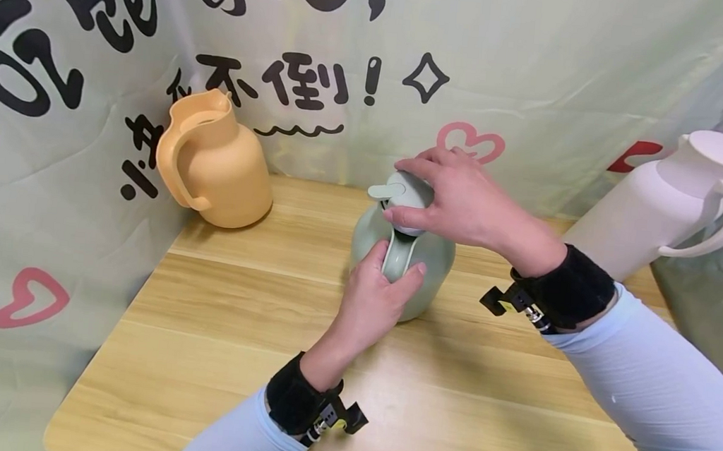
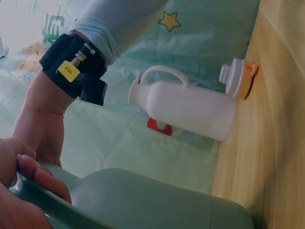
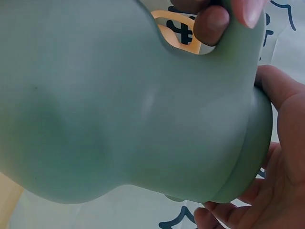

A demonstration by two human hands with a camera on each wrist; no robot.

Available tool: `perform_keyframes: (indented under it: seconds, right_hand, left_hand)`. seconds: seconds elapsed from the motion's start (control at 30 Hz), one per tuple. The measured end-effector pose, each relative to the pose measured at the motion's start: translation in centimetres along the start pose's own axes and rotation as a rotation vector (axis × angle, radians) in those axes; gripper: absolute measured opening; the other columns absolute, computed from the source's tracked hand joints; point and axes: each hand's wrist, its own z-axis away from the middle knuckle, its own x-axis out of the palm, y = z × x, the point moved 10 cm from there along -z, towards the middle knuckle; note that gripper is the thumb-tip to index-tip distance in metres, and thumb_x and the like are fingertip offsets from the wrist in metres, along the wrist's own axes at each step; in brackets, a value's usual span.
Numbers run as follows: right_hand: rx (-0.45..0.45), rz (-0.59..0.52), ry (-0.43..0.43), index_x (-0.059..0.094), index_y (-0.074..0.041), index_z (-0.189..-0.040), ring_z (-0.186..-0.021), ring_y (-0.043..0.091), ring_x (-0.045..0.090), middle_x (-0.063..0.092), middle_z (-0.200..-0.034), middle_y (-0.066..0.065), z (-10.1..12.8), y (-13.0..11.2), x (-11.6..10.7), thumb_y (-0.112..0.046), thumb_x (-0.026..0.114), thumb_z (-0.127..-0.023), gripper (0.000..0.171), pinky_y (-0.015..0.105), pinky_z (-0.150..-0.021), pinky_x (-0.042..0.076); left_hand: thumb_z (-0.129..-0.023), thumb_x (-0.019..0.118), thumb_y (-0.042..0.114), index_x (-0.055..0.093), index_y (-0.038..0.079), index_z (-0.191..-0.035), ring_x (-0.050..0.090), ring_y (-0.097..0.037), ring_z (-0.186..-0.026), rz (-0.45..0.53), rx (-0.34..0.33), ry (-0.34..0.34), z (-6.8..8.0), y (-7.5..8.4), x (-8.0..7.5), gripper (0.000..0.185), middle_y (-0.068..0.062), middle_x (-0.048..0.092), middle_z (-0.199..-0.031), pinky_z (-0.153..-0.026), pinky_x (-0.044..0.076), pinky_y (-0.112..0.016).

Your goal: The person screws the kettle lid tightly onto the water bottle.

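Lid-handling step on green jug (image 1: 424, 273): left hand (image 1: 375, 294) grips its handle, right hand (image 1: 459, 201) clasps lid (image 1: 402, 190) on top; next likely needs firm twist while steadying.

Green jug (image 1: 425, 262) matt smooth plastic; table (image 1: 211, 355) pale wood w/ slight sheen; backdrop (image 1: 540, 62) thin creased cloth

green jug (image 1: 425, 259); orange jug (image 1: 216, 164); white jug (image 1: 662, 207); wood-grain table (image 1: 230, 357)

Pale blue sleeves (image 1: 655, 376); black wristbands (image 1: 570, 288) (small clipped cameras, yellow tag).
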Motion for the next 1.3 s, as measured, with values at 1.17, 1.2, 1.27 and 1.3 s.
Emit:
perform_keyframes:
  seconds: [1.17,1.2,1.27,1.3]
  right_hand:
    - [0.074,0.147,0.130,0.061,-0.011,-0.119,-0.095,0.029,0.050,0.057,-0.106,0.011,0.06,-0.65,-0.16,-0.066,0.061,-0.079,0.068,0.046,-0.088,0.039]
    - [0.080,0.146,0.133,0.061,-0.011,-0.118,-0.095,0.029,0.049,0.057,-0.104,0.011,0.06,-0.64,-0.15,-0.066,0.061,-0.078,0.067,0.045,-0.087,0.039]
    - [0.093,0.143,0.135,0.061,-0.011,-0.116,-0.094,0.028,0.049,0.056,-0.102,0.010,0.07,-0.57,-0.12,-0.065,0.061,-0.078,0.066,0.044,-0.087,0.039]
    - [0.099,0.141,0.134,0.060,-0.010,-0.115,-0.094,0.028,0.049,0.056,-0.102,0.011,0.06,-0.55,-0.09,-0.065,0.061,-0.078,0.066,0.044,-0.087,0.039]
  left_hand:
    - [-0.088,0.067,0.036,0.057,0.023,-0.111,0.061,-0.012,-0.090,-0.020,0.010,-0.002,0.04,0.08,0.16,0.028,0.006,0.065,-0.095,-0.074,0.049,-0.034]
    - [-0.088,0.067,0.037,0.058,0.023,-0.112,0.061,-0.012,-0.091,-0.018,0.011,-0.004,0.03,0.09,0.17,0.029,0.006,0.065,-0.096,-0.075,0.049,-0.034]
    - [-0.088,0.067,0.037,0.057,0.024,-0.112,0.061,-0.011,-0.092,-0.017,0.012,-0.006,0.04,0.11,0.17,0.029,0.007,0.066,-0.098,-0.076,0.050,-0.034]
    - [-0.088,0.067,0.037,0.057,0.024,-0.112,0.061,-0.011,-0.092,-0.016,0.012,-0.007,0.03,0.11,0.17,0.029,0.007,0.065,-0.099,-0.076,0.049,-0.034]
